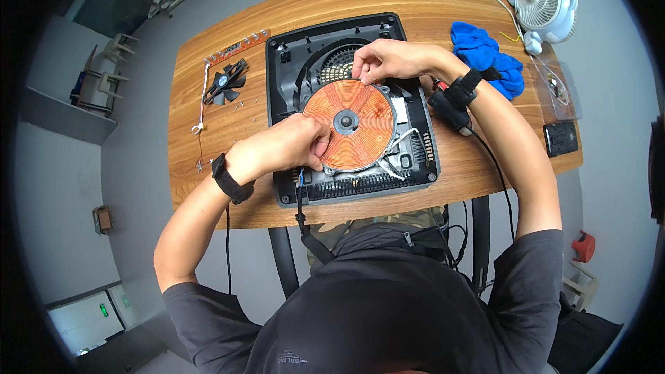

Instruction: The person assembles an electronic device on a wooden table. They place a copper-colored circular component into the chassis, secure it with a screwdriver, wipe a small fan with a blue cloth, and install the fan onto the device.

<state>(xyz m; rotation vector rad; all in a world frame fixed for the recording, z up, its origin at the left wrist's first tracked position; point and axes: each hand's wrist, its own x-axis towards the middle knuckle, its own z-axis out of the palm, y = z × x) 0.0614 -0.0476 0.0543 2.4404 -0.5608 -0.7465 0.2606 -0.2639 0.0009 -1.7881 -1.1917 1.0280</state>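
A round copper induction coil (370, 121) with a dark hub lies in the open black casing (280, 90) of what looks like an induction cooker. My left hand (294, 142) has its fingers closed in a pinch at the coil's lower left rim. At the far rim, my right hand (388, 62) pinches the edge with thumb and forefinger. Behind the coil shows a round vent grille (337, 66) in the casing. White wires (402, 140) run along the coil's right side. Both fingertips partly hide the rim.
Left of the casing lie a black fan (227, 83), a long narrow circuit board (239, 46) and small screws (240, 105). To the right are a black-and-red tool (449, 111), a blue cloth (485, 59), a white desk fan (544, 3) and a flat black object (560, 138).
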